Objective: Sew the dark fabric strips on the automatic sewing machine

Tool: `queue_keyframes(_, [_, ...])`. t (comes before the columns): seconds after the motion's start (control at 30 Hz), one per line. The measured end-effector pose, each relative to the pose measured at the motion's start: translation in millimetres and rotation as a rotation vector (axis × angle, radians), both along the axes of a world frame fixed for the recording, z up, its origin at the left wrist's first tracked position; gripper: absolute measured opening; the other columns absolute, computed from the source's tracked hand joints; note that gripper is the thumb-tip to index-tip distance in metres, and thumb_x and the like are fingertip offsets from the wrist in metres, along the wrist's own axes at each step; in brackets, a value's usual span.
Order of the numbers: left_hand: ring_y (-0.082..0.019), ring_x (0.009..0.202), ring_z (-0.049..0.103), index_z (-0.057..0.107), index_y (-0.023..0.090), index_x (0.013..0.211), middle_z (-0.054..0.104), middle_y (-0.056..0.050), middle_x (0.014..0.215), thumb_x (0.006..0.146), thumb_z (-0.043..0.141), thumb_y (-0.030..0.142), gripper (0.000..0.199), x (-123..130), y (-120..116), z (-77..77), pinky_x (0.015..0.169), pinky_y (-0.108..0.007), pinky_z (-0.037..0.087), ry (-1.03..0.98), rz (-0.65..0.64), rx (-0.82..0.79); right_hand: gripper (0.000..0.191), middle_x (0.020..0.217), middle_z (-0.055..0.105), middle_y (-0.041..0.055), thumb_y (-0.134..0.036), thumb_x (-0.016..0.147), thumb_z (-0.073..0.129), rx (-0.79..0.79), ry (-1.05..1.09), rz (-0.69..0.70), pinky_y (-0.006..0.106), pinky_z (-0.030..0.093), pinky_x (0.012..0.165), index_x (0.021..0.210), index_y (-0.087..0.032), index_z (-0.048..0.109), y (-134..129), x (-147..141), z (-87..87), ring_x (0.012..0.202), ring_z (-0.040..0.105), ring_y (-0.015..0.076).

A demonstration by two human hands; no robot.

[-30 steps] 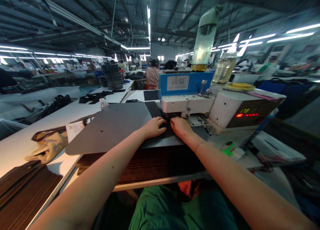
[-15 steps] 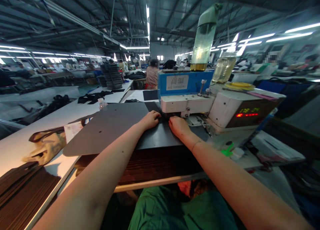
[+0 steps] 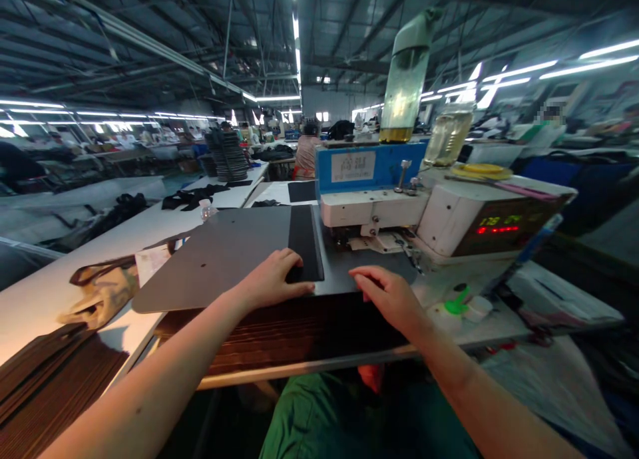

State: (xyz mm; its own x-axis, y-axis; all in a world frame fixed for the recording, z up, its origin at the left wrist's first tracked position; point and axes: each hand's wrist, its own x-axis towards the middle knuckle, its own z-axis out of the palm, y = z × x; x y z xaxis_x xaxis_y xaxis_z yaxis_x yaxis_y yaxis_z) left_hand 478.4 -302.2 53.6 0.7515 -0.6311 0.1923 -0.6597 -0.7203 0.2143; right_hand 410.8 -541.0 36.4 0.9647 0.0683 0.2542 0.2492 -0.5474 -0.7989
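A flat black fabric piece (image 3: 307,239) lies on the smooth grey work plate (image 3: 200,263), left of the sewing machine's head (image 3: 349,209). My left hand (image 3: 272,276) rests palm down on the fabric's near left part, thumb stretched out to the side and fingers apart from it. Beyond the fabric's right edge, my right hand (image 3: 392,296) hovers over the front of the plate with its fingers curled in. Nothing shows in that hand. The machine's clamp and presser area (image 3: 379,241) sits just behind it, with no hand touching it.
Dark flat pieces (image 3: 279,339) are stacked beneath the plate. On the left table are a beige cloth bundle (image 3: 102,289) and brown strips (image 3: 54,379). Oil bottles (image 3: 404,93) stand above the machine; its control box (image 3: 504,219) and a green-tipped bottle (image 3: 456,306) are right.
Both hands have drawn back toward me from beside the machine head. The black fabric has slid nearer under my left hand, and my right hand has come off the work area.
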Motion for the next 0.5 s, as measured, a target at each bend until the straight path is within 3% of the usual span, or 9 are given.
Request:
queue_keyframes(0.1, [-0.022, 0.094, 0.049, 0.05, 0.017, 0.098, 0.053, -0.007, 0.104, 0.077, 0.057, 0.038, 0.031, -37, 13, -1.8, 0.083, -0.035, 0.042, -0.073, -0.029, 0.016, 0.032, 0.071, 0.061, 0.0012, -0.04, 0.082, 0.047, 0.215, 0.207, 0.117, 0.021, 0.04, 0.052, 0.096, -0.017, 0.063, 12, -27, -13.9, 0.055, 0.053, 0.0095])
queue_keyframes(0.2, [-0.019, 0.093, 0.05, 0.051, 0.017, 0.091, 0.057, -0.006, 0.099, 0.085, 0.044, 0.019, 0.01, -61, 16, -4.3, 0.082, -0.033, 0.041, -0.128, -0.093, -0.017, 0.043, 0.077, 0.06, 0.0037, -0.051, 0.081, 0.047, 0.465, 0.424, 0.25, 0.019, 0.034, 0.044, 0.098, -0.014, 0.062, 26, -34, -25.9, 0.057, 0.053, 0.0094])
queue_keyframes(0.33, [-0.018, 0.094, 0.051, 0.053, 0.02, 0.086, 0.061, -0.005, 0.098, 0.085, 0.044, 0.017, 0.009, -109, -9, -7.5, 0.083, -0.033, 0.039, -0.113, -0.25, -0.026, 0.039, 0.073, 0.06, 0.0007, -0.052, 0.078, 0.052, 0.792, 0.59, 0.328, 0.019, 0.038, 0.05, 0.088, -0.016, 0.062, 37, -41, -31.3, 0.061, 0.054, 0.0096])
queue_keyframes(0.43, [-0.014, 0.093, 0.054, 0.054, 0.022, 0.088, 0.063, 0.0, 0.099, 0.087, 0.046, 0.025, 0.008, -146, -37, -10.5, 0.083, -0.027, 0.041, -0.027, -0.486, -0.085, 0.032, 0.072, 0.062, -0.0004, -0.048, 0.074, 0.059, 0.815, 0.649, 0.283, 0.024, 0.044, 0.062, 0.086, -0.019, 0.063, 31, -60, -38.5, 0.066, 0.056, 0.0128])
queue_keyframes(0.5, [-0.01, 0.096, 0.054, 0.054, 0.024, 0.095, 0.064, 0.002, 0.1, 0.089, 0.043, 0.026, 0.013, -158, -51, -9.1, 0.086, -0.021, 0.04, 0.032, -0.629, -0.137, 0.031, 0.075, 0.065, 0.0015, -0.049, 0.072, 0.059, 0.672, 0.675, 0.27, 0.03, 0.047, 0.067, 0.084, -0.022, 0.066, 18, -80, -48.4, 0.07, 0.059, 0.0173])
